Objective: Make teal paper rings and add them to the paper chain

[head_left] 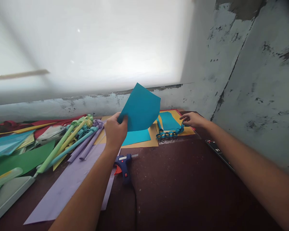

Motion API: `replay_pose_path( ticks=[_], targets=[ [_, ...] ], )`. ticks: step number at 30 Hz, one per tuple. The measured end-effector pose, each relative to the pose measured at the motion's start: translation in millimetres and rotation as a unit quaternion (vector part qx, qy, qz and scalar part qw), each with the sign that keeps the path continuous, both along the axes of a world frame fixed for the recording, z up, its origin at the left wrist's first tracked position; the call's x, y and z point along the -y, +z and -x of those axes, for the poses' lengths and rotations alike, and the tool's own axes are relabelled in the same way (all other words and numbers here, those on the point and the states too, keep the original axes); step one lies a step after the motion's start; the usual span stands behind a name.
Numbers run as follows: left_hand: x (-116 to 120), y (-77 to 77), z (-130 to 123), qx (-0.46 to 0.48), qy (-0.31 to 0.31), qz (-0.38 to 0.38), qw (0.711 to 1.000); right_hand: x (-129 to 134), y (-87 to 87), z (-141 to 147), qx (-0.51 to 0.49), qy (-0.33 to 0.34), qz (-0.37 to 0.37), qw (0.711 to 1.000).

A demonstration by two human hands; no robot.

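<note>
My left hand (116, 128) grips a blue paper sheet (142, 109) by its lower left corner and holds it up, slightly curved, above the table. Beneath it, another blue sheet (137, 136) lies on yellow-orange paper (148, 143). At the right, my right hand (191, 119) has its fingertips pinched on the end of a blue paper chain (170, 134) made of several small rings. The chain rests along the front of a yellow sheet (188, 130) that bears more blue paper (169, 121).
A blue glue gun (125, 168) with an orange trigger lies in the middle, its cord running forward. Rolled paper tubes (62, 144), purple paper (69, 186) and green paper (26, 160) cover the left. A phone (219, 153) lies at the right, near the wall (255, 96).
</note>
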State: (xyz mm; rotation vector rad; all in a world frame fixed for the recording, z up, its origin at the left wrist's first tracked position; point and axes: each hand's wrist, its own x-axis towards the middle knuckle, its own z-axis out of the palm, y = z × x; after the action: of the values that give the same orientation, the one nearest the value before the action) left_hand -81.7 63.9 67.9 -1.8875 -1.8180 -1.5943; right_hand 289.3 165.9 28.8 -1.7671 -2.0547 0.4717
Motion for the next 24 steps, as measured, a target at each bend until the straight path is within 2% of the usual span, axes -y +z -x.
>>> replay_pose_path(
  ticks=[6,11,14,19,24],
  targets=[
    [-1,-1.4,1,-0.004,-0.003,0.003,1.000,-12,10.4,-10,-0.018,0.045,0.042,0.998],
    [-1,-1.6,1,0.006,-0.010,0.001,1.000,-19,10.6,-14,0.015,0.059,-0.025,0.998],
    [-1,-2.3,1,0.021,-0.011,-0.016,1.000,-12,11.3,-15,0.050,0.048,-0.031,0.997],
    [0,-2.8,1,0.080,-0.019,-0.069,0.994,-4,11.1,-7,0.137,0.009,-0.046,0.989],
    [-9,-7.7,8,0.192,-0.035,-0.072,0.978,-18,-1.2,18,0.155,0.011,-0.050,0.987]
  ],
)
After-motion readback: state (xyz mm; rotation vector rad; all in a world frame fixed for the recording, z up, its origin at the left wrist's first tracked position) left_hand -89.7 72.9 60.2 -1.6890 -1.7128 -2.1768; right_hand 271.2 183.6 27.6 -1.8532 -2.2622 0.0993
